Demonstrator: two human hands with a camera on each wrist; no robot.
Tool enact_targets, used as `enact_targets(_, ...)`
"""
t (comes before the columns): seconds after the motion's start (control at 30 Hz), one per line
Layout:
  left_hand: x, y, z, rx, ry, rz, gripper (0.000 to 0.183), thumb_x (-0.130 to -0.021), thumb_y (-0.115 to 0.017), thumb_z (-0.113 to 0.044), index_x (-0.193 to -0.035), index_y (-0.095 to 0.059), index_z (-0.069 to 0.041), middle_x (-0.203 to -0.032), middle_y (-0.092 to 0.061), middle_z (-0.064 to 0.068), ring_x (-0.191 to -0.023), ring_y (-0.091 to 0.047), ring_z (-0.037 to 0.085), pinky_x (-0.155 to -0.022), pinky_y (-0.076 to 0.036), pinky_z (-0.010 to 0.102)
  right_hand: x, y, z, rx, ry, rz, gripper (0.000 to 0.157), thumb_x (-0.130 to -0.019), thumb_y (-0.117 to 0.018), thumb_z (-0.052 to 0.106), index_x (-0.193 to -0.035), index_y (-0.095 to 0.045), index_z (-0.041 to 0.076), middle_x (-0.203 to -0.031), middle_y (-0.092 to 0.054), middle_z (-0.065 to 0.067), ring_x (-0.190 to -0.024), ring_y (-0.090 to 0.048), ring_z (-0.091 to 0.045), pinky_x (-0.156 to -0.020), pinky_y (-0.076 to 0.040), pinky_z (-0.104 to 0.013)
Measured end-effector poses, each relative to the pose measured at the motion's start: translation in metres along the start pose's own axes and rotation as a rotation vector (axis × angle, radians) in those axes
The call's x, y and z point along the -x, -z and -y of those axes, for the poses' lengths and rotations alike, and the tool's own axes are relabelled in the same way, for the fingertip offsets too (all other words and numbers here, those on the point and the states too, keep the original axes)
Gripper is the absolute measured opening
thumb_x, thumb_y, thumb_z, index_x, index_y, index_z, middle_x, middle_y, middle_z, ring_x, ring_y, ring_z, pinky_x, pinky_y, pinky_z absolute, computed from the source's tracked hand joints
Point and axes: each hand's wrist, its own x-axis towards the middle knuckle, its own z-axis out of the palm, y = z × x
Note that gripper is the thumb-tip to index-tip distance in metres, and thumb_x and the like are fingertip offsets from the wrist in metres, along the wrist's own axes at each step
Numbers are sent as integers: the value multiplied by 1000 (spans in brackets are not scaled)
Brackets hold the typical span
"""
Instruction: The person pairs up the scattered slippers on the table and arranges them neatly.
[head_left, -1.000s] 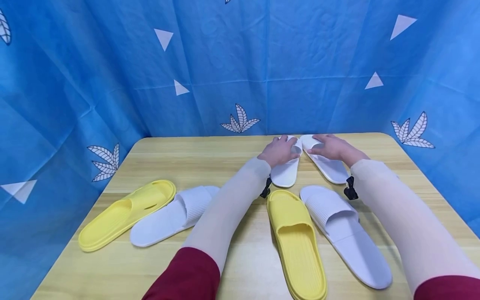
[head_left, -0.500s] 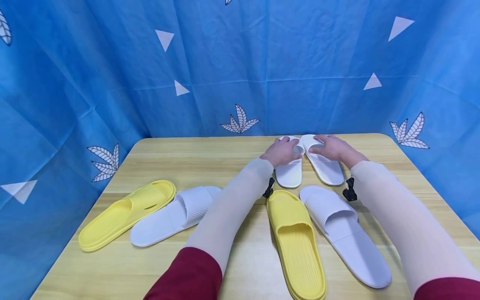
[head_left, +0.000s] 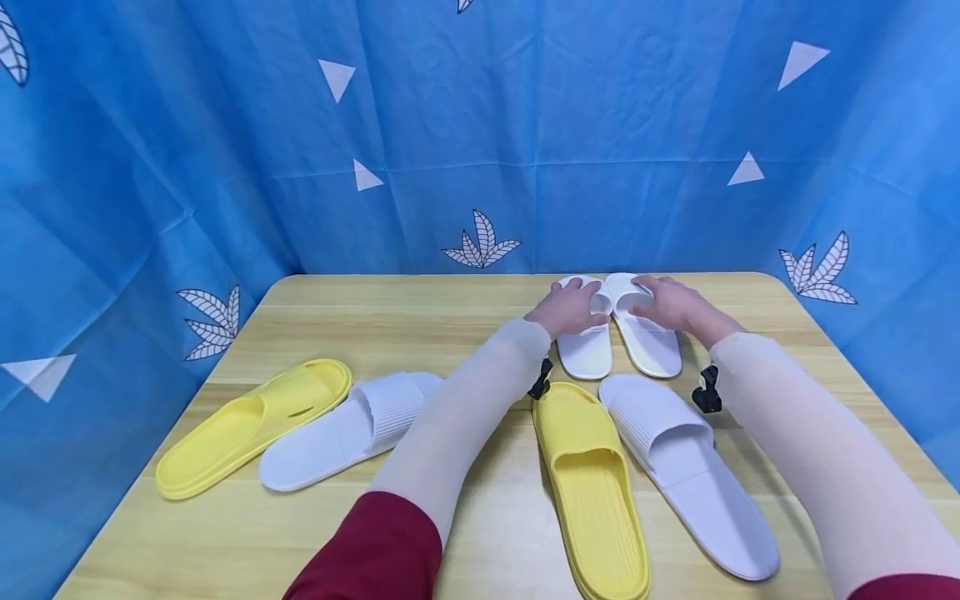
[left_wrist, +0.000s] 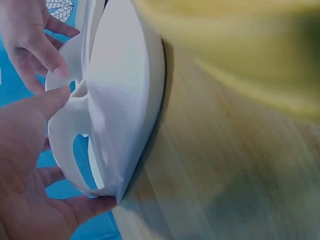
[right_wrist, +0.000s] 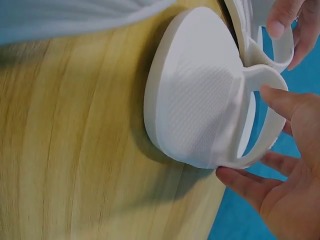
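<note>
Our left hand (head_left: 568, 310) grips one white, open-toed, foam-like slipper (head_left: 587, 354); our right hand (head_left: 678, 307) grips its white, strapped mate (head_left: 654, 346).
Between our hands, the pair meets at the straps (right_wrist: 270, 75); heels point back toward us, the mate's long axis slanting outward at the heel.

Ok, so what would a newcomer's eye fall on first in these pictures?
Probably the bright yellow, broad-strapped slipper at the left of the pale wooden table, and the second yellow slipper near the front, right of centre. Next, the bare left hand and right hand near the far edge, each holding a small white slipper. Behind hangs a blue patterned cloth.
</note>
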Motion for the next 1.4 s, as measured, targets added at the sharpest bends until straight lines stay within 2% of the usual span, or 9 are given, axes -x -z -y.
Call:
enact_targets(0.1, -1, -2, 0, -7, -13, 1, 68, -97, -48, -57, -154, -28, -25, -153, -35, 3, -134, -38, 28, -111, -32, 38, 1, -1, -3, -4, 0, -10, 68, -99, -55, 34, -151, -27, 1, -148, -25, -38, -133, -25, -57, -106, -23, -68)
enact_targets(0.27, 0, -4, 3, -18, 3, 7, 66, -98, -49, -52, -155, -26, -26, -153, -34, 3, -135, -37, 28, -111, -33, 36, 2, -3, -3, 1, 14, -3, 69, -99, -55, 33, -152, -25, 1, -148, -26, -37, -134, -24, -55, -107, -22, -67)
enact_targets(0.5, 2, -1, 2, -13, 19, 47, 68, -99, -50, -50, -157, -21, -30, -157, -28, 0, -138, -33, 28, -111, -33, 36, 6, -2, -3, 9, 10, 10, 71, -99, -56, 33, -153, -23, 0, -148, -25, -38, -134, -24, -55, -107, -22, -66)
enact_targets(0.77, 3, 1, 0, 1, 22, 57, 69, -99, -50, -49, -157, -18, -31, -158, -25, 1, -140, -31, 29, -112, -32, 38, 10, -1, -6, -39, 30, 14, 73, -97, -59, 31, -153, -22, 1, -147, -24, -39, -134, -25, -56, -108, -22, -66)
enact_targets(0.93, 4, -1, 3, -15, 0, 52, 70, -99, -49, -50, -158, -15, -32, -159, -23, 2, -140, -29, 29, -113, -31, 38, 12, -3, -5, -40, 67, 25, 76, -97, -59, 31, -153, -19, 0, -149, -19, -39, -134, -22, -57, -108, -21, -67)
enact_targets(1.17, 9, 5, 2, -84, -78, 44, 68, -100, -47, -51, -158, -17, -28, -159, -23, 5, -141, -28, 30, -112, -31, 39, 16, -2, 0, 4, 57, 12, 77, -97, -59, 32, -154, -17, 2, -151, -15, -38, -133, -23, -59, -107, -22, -68)
enact_targets(1.4, 20, 13, 3, -67, -71, 27, 66, -99, -48, -51, -156, -22, -31, -160, -21, 2, -143, -25, 29, -110, -34, 47, 22, -1, 5, 68, 63, -16, 74, -97, -61, 30, -154, -21, 4, -150, -18, -37, -131, -26, -60, -104, -25, -69)
